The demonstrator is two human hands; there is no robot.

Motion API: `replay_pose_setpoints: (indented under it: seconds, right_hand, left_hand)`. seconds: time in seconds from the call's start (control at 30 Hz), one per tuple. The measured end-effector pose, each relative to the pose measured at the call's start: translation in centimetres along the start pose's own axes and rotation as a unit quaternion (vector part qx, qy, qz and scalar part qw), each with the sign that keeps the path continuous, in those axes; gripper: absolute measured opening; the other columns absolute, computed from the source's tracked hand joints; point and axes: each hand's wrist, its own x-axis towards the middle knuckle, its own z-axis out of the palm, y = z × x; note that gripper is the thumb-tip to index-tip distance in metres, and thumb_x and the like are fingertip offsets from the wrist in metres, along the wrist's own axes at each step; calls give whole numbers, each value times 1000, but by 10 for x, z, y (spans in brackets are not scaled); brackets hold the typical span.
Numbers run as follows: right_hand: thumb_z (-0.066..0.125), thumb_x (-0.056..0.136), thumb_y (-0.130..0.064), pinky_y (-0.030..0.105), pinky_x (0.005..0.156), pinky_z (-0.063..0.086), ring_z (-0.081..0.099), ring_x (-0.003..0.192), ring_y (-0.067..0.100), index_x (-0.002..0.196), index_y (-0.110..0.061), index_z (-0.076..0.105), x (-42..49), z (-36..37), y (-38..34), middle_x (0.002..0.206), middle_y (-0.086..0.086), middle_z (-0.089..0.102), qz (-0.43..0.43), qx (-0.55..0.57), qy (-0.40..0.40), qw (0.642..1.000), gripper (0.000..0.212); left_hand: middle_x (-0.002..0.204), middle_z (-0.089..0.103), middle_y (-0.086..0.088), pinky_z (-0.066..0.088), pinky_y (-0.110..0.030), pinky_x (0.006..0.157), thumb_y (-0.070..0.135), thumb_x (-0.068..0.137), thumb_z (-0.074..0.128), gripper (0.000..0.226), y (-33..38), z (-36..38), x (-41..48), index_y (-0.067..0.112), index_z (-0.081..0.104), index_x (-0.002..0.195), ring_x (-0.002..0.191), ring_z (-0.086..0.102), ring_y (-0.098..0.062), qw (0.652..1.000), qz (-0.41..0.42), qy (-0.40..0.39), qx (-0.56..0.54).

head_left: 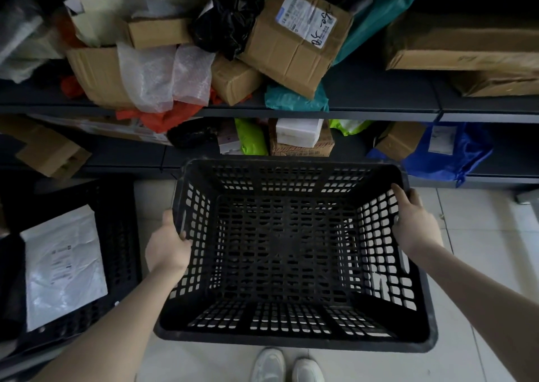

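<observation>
Now the fingers [183,235] of my left hand [167,247] curl over one side rim of the black basket [291,341]. My right hand [414,224] hooks the other side the same way. The basket hangs between my hands with nothing in it. It may be just off the floor, but I cannot see that well. I should grip tight and hold both sides level so it does not tip. Past my fingertips are shelves [379,110] full of parcels [294,40]. Left of my left hand sits another basket [122,235] with a white bag [64,265].

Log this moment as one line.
black basket: empty | left hand: grips its left rim | right hand: grips its right rim | shelf: stacked with parcels
</observation>
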Motion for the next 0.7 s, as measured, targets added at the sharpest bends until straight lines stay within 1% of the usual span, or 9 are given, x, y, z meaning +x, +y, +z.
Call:
replay_pose_setpoints:
  seconds: [0.1, 0.17, 0.27, 0.4, 0.47, 0.5, 0.57, 0.63, 0.7]
  right_hand:
    - [46, 78, 14, 44, 71, 53, 60, 95, 44, 151, -23, 17, 0, 0, 0, 152, 15, 23, 4, 4, 3, 1000, 87]
    - [47, 78, 14, 43, 71, 52, 60, 96, 43, 151, -21, 16, 0, 0, -1, 151, 16, 24, 6, 1, 2, 1000, 87]
    - [48, 79, 14, 43, 70, 51, 60, 95, 42, 152, -20, 14, -1, -2, -3, 148, 16, 26, 11, -4, 0, 1000, 87]
    - [51, 79, 12, 39, 62, 47, 60, 90, 39, 152, -22, 9, -2, -4, -3, 142, 15, 30, 9, -13, -14, 1000, 90]
    - [54, 80, 8, 41, 66, 50, 58, 100, 38, 152, -23, 7, -2, -8, -6, 142, 16, 31, 10, -32, -20, 999, 91]
    - [54, 82, 5, 43, 73, 52, 54, 109, 37, 152, -23, 8, -3, -12, -8, 144, 16, 31, 10, -42, -21, 999, 89]
    - [54, 86, -3, 47, 86, 50, 44, 124, 36, 151, -21, 12, -7, -23, -16, 149, 15, 28, 8, -49, -19, 999, 79]
    - [53, 90, -12, 48, 91, 48, 40, 129, 36, 150, -19, 16, -12, -42, -29, 149, 15, 29, -2, -30, -12, 999, 70]
    - [52, 91, -17, 49, 92, 47, 41, 127, 36, 147, -15, 23, -17, -67, -49, 142, 17, 39, -26, -5, 9, 1000, 63]
  left_hand:
    - [73, 56, -1, 45, -34, 54, 4, 90, 51, 38, -2, 2, 0, 12, 42, 126, 66, 58, -24, 1000, 1, 6, 6]
    - [74, 57, -3, 44, -33, 52, 4, 90, 50, 39, -3, 4, 0, 13, 41, 127, 64, 58, -24, 1000, -1, 9, 5]
    - [72, 54, -2, 40, -30, 48, 3, 89, 49, 41, -2, 6, 2, 11, 40, 128, 63, 56, -23, 1000, -1, 7, 8]
    - [67, 49, 3, 36, -28, 46, 3, 89, 50, 38, -2, 7, 3, 10, 40, 126, 61, 52, -20, 1000, -4, -2, 13]
    - [68, 48, 3, 33, -27, 44, 7, 90, 51, 39, -3, 4, 4, 12, 39, 127, 59, 49, -16, 1000, -11, -14, 25]
    - [73, 50, 1, 33, -27, 44, 10, 91, 52, 40, -3, 1, 3, 13, 38, 128, 60, 48, -15, 999, -14, -21, 35]
    - [96, 56, -7, 38, -29, 49, 19, 92, 54, 43, 0, -9, 1, 15, 37, 132, 71, 53, -18, 998, -21, -36, 54]
    - [116, 53, -12, 47, -35, 57, 23, 91, 55, 47, 10, -27, -2, 16, 37, 134, 89, 58, -26, 998, -15, -38, 57]
    - [124, 50, -13, 51, -39, 66, 26, 91, 55, 47, 27, -51, -5, 16, 38, 133, 103, 58, -31, 998, 6, -25, 52]
